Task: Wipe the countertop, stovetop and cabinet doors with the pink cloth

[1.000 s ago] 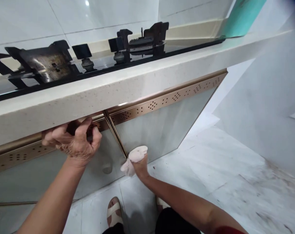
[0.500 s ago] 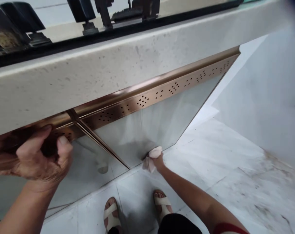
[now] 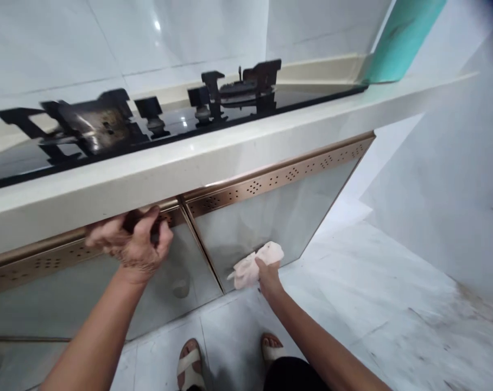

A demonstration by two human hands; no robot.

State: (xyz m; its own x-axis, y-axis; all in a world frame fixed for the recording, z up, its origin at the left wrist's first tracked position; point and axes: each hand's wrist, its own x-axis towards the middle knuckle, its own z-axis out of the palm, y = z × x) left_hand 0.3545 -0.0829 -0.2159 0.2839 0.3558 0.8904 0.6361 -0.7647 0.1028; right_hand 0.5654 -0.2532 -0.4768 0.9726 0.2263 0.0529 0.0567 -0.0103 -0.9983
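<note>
In the head view, the right hand (image 3: 269, 278) grips a crumpled whitish cloth (image 3: 248, 270), thumb over its near side, the fabric bunched ahead of and to the left of the fingers; the cloth lies against the lower part of a pale, glossy cabinet door (image 3: 295, 209) framed in copper-coloured metal, just above the floor; the left hand (image 3: 138, 241) is up and to the left of the right one, its fingers half curled at the copper-coloured metal top rail (image 3: 38, 250) of the neighbouring door, close under the counter edge; whether it grips that rail or only rests there I cannot tell, since some fingertips are hidden; a narrow upright seam between the doors runs down between the two hands; above both hands stretches a thick off-white stone countertop (image 3: 246, 152), carrying a black glass gas hob; its sooty left burner (image 3: 102, 127) stands above the left hand, two black knobs (image 3: 150, 111) sit beside it to the right, and a dark right burner (image 3: 244, 89) is farther along, above the right hand; a turquoise container (image 3: 407, 43) stands far up and right of the right hand; below the hands are two feet in cream strapped sandals (image 3: 188, 363) on pale marbled floor tiles (image 3: 332, 293).
</note>
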